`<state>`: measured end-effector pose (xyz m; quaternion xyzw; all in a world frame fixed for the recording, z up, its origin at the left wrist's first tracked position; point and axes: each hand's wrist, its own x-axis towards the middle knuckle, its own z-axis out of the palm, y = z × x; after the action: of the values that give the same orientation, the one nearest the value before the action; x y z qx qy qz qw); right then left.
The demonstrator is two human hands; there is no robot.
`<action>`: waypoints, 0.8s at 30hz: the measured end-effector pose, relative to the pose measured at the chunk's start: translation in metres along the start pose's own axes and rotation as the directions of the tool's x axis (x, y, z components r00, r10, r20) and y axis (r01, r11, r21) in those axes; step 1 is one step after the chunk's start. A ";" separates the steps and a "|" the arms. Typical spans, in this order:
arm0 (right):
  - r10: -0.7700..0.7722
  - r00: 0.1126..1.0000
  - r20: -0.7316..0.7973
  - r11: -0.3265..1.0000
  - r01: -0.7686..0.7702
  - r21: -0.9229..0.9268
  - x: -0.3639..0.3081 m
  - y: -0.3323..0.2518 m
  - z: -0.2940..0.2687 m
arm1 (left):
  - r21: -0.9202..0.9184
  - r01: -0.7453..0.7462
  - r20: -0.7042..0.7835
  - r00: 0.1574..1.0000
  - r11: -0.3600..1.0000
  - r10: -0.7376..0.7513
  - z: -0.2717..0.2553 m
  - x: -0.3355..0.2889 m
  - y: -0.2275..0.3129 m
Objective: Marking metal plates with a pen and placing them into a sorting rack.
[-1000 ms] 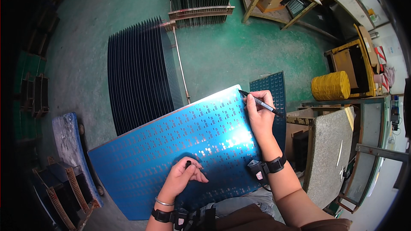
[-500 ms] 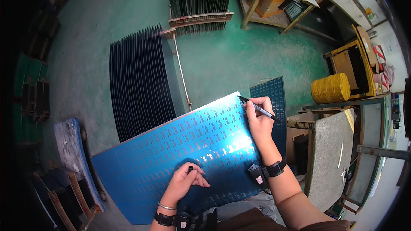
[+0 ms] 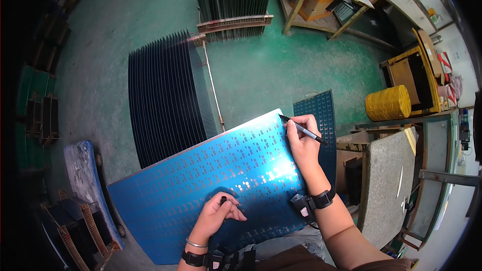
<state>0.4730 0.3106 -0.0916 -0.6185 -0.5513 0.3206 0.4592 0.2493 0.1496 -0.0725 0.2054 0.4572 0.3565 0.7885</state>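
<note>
A large blue circuit-board panel (image 3: 175, 206), covered with rows of small copper-coloured rectangles, lies tilted in front of me. At its far right corner, my right hand (image 3: 305, 135) grips a black marker pen (image 3: 307, 131). The pen's tip is at the panel's edge; whether it touches the surface I cannot tell. Above the near middle of the panel, my left hand (image 3: 221, 211) is curled around a small black pen cap (image 3: 223, 200). Its open end and any contact of that hand with the panel are hidden.
Beyond the panel stands a rack of upright dark panels (image 3: 163, 95), with another filled rack (image 3: 233, 5) behind it. A second blue panel (image 3: 321, 115) leans at the right. Also there are a grey board (image 3: 386, 180), a yellow roll (image 3: 387, 103) and, far left, a wheeled blue-edged board (image 3: 88, 185).
My right hand and the pen have shifted very slightly, staying at the panel's far right corner. The left hand keeps its place with the cap.
</note>
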 end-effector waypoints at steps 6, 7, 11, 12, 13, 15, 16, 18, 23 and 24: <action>0.005 1.000 0.013 1.000 -0.006 0.014 -0.001 -0.003 0.000 | -0.002 0.002 0.004 1.000 1.000 -0.002 -0.003 -0.001 -0.003; 0.006 1.000 0.013 1.000 -0.006 0.015 -0.001 0.001 0.001 | -0.006 0.004 0.001 1.000 1.000 -0.004 -0.003 -0.001 -0.003; -0.015 0.998 -0.054 0.997 0.019 0.081 -0.001 0.007 0.000 | -0.006 -0.003 0.013 1.000 1.000 0.003 -0.001 0.000 -0.001; -0.008 1.000 -0.029 0.998 0.009 0.061 -0.001 0.005 0.000 | -0.002 0.000 0.008 1.000 1.000 0.000 -0.002 0.000 -0.001; 0.000 1.000 -0.004 0.999 0.000 0.042 -0.001 0.003 0.001 | 0.002 0.002 0.003 1.000 1.000 -0.002 -0.003 0.000 -0.001; -0.006 1.000 0.001 1.000 0.006 0.027 -0.001 0.002 0.000 | 0.004 0.002 0.005 1.000 1.000 -0.002 -0.003 0.000 -0.001; -0.012 1.000 0.007 1.000 0.011 0.014 -0.001 0.002 0.000 | 0.007 0.002 0.006 1.000 1.000 -0.002 -0.003 0.000 -0.002; -0.019 1.000 0.010 1.000 0.019 0.003 0.000 -0.001 -0.001 | 0.003 -0.002 0.010 1.000 1.000 0.002 -0.002 0.000 -0.001; -0.028 1.000 0.008 0.999 0.028 -0.037 -0.001 -0.004 0.000 | 0.003 0.004 -0.001 1.000 1.000 -0.004 -0.001 0.000 -0.001; -0.031 1.000 0.006 0.999 0.031 -0.031 -0.001 -0.004 0.000 | 0.000 0.005 -0.002 1.000 1.000 -0.005 -0.001 0.000 0.000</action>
<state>0.4714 0.3095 -0.0882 -0.6160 -0.5668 0.3066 0.4531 0.2484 0.1492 -0.0729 0.2040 0.4585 0.3545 0.7890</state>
